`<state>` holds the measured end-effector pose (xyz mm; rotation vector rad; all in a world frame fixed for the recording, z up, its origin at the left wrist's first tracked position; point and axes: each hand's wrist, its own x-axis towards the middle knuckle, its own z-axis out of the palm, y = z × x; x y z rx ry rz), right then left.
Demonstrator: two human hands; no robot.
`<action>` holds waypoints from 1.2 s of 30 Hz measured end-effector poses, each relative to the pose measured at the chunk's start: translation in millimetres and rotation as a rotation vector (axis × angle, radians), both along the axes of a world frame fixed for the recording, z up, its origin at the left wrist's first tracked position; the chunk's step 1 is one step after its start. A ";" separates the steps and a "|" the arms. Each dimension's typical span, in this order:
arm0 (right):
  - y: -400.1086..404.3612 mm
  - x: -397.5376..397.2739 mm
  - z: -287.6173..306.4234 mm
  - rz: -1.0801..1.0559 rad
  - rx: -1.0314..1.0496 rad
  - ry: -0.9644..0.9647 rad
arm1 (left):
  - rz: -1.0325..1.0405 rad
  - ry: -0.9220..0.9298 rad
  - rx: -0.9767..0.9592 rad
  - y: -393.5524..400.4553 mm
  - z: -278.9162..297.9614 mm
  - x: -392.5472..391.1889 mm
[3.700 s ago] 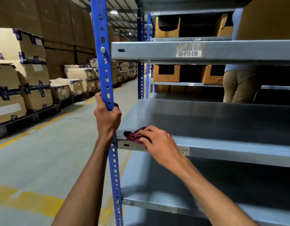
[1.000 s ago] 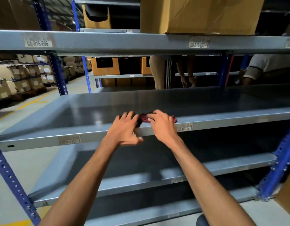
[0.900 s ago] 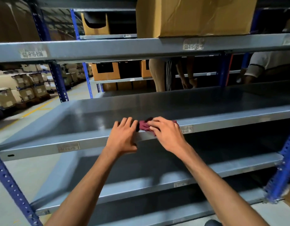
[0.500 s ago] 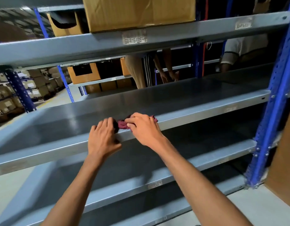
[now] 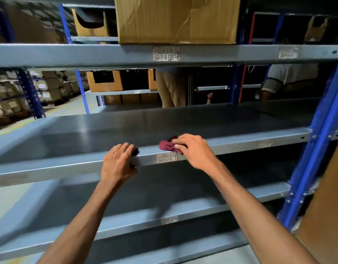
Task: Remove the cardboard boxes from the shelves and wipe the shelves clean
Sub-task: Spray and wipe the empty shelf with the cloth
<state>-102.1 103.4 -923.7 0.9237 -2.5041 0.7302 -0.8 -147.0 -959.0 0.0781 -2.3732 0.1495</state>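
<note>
Right hand: the right hand [image 5: 192, 149] pinches a maroon rag [image 5: 167, 145] against the front lip of the middle shelf [image 5: 73, 164], just above the barcode label [image 5: 166, 158].
Left hand: the left hand [image 5: 118, 162] rests on the same lip, fingers hooked over the edge; whether they truly grip it is hard to tell.
Cardboard box: one large cardboard box [image 5: 176, 20] sits on the upper shelf [image 5: 69, 54], not yet removed.
Doing it well: keep the rag flat and pressed, run it along the lip in one pass, and brace with the left hand.
Change: half a second ago the hands were nearly touching; now they are apart, the rag further right along the lip.
</note>
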 end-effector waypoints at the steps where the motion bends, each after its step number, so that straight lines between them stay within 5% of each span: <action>1: 7.9 -6.2 0.2 -0.032 -0.002 0.010 | 0.000 -0.007 -0.002 0.2 0.5 -0.9; 12: -9.5 -0.5 -1.7 -0.211 -0.045 0.013 | -0.076 -0.364 -0.126 77.8 38.3 -43.1; 18: 4.5 1.4 1.0 -0.172 -0.038 -0.038 | -0.144 -0.329 -0.134 81.3 27.1 -56.8; 24: -14.7 -16.5 3.5 -0.447 0.012 -0.050 | -0.179 -0.311 -0.113 81.3 22.5 -60.2; 29: 10.0 6.9 -9.3 -0.289 -0.129 -0.026 | -0.191 -0.291 -0.131 79.6 21.2 -64.8; 36: 7.7 -21.3 -3.1 -0.460 -0.092 -0.027 | -0.261 -0.445 -0.001 122.1 46.5 -85.9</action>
